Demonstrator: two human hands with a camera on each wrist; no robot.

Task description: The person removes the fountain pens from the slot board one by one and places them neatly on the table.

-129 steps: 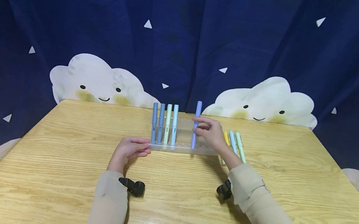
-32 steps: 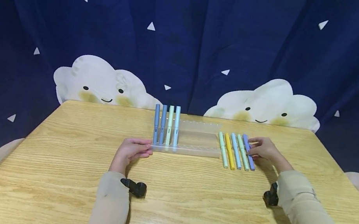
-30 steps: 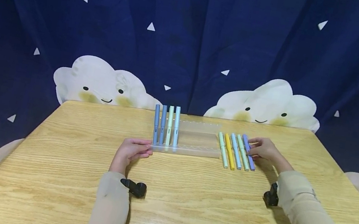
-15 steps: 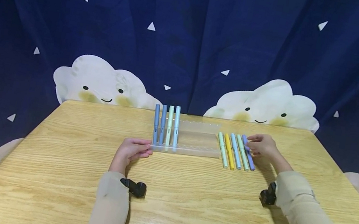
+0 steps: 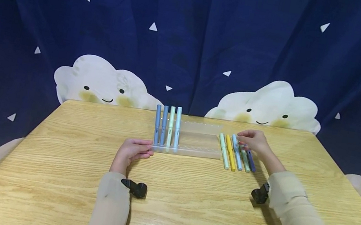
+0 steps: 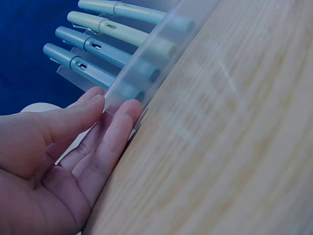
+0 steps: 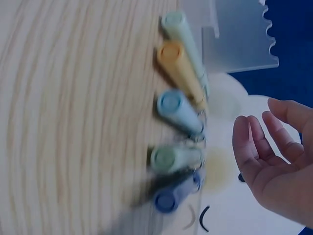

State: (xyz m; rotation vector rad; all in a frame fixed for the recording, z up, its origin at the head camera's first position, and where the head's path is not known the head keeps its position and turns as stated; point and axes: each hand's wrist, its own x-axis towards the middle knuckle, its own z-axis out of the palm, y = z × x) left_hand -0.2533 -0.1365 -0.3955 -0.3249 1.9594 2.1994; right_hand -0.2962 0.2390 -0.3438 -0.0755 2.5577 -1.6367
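A clear plastic pen rack point(image 5: 198, 153) stands towards the back of the table, with several capped pens leaning in its left part: two dark blue, one pale green point(image 5: 170, 126) and one light blue point(image 5: 177, 128). My left hand point(image 5: 131, 152) pinches the rack's near left corner between thumb and fingers, as the left wrist view shows. To the rack's right lies a row of pens: pale green point(image 5: 224, 151), yellow point(image 5: 231, 153), light blue point(image 5: 239, 162), green and purple point(image 7: 168, 199). Above the right end of that row hovers my right hand point(image 5: 255, 141), fingers loosely bent and holding nothing; it partly hides those pens.
The wooden table point(image 5: 187, 201) stretches out in front of the rack. A dark blue curtain point(image 5: 185, 41) with white clouds hangs right behind the table's back edge. Black wrist cameras point(image 5: 138, 190) are strapped to both sleeves.
The purple pen, upright in the rack at first, was laid down at the right end of the row. My right hand has let it go, risen and shifted left. The left hand has stayed put.
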